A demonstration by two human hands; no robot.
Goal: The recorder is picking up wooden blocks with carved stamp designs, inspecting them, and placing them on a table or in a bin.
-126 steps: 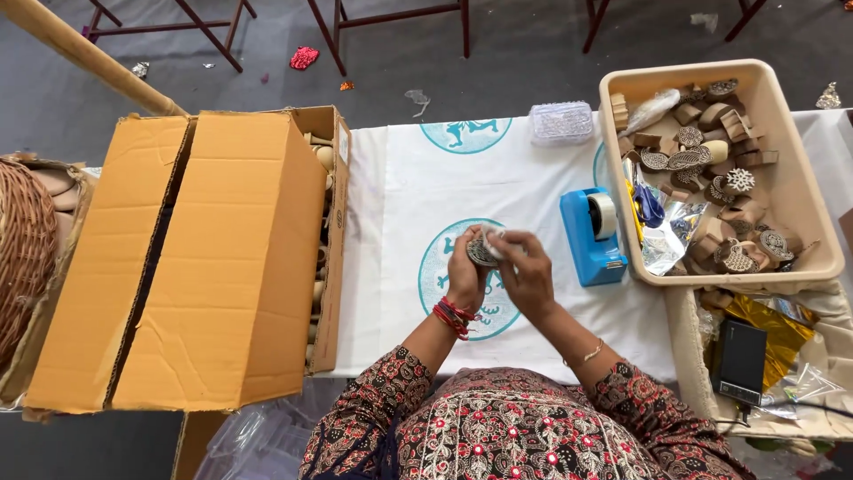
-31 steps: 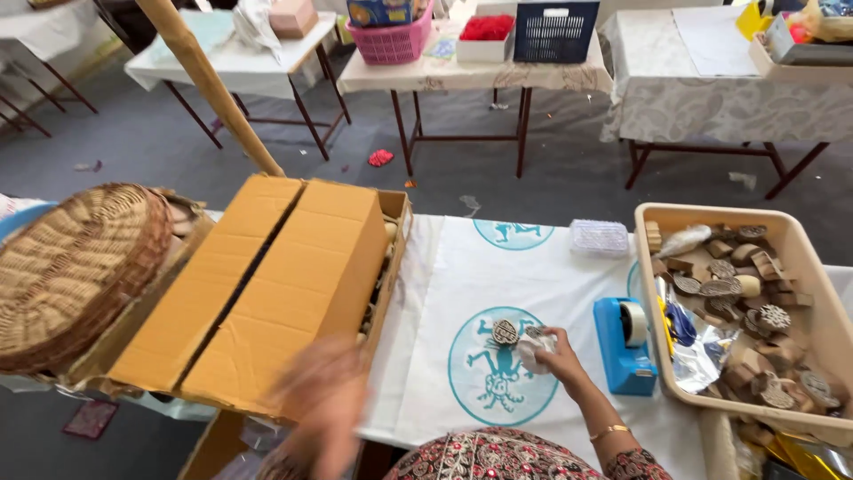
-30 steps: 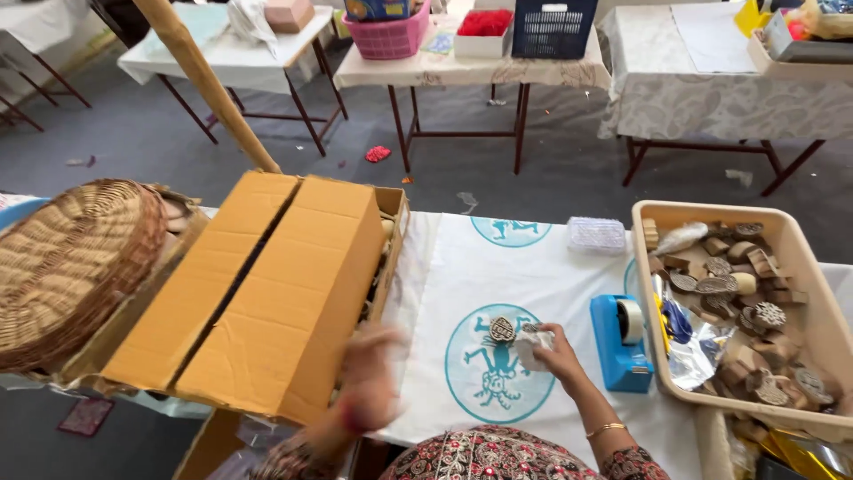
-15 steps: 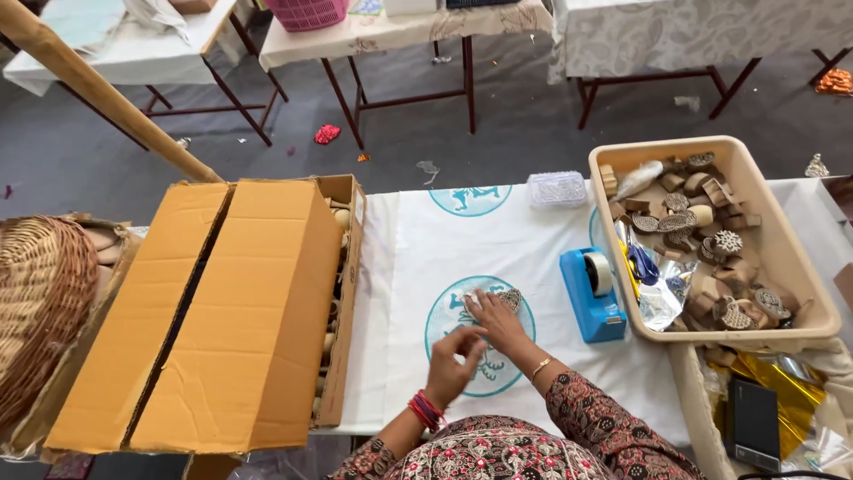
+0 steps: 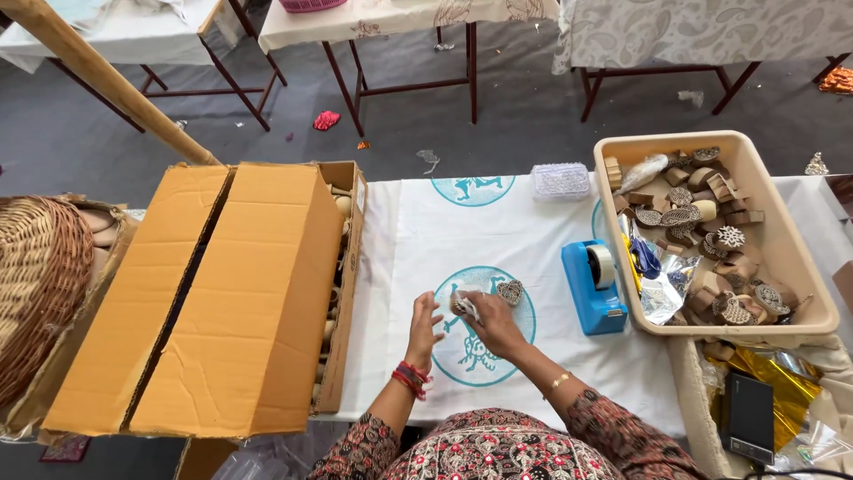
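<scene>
Block (image 5: 510, 291), a carved heart-shaped stamp, lies on the desk (image 5: 400, 267) just left of the tape dispenser (image 5: 593, 286), untouched. Right hand (image 5: 491, 322) pinches a small pale piece (image 5: 464, 307) beside it; left hand (image 5: 424, 327) hovers open. Wrapping looks barely begun, with many blocks left in the tub (image 5: 791, 258).

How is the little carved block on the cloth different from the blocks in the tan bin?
The heart-shaped carved block lies alone on the white cloth, near the right hand; the blocks in the tan bin lie piled together. The lone one shows its carved face up; the binned ones point many ways. All look like brown carved wood.
</scene>
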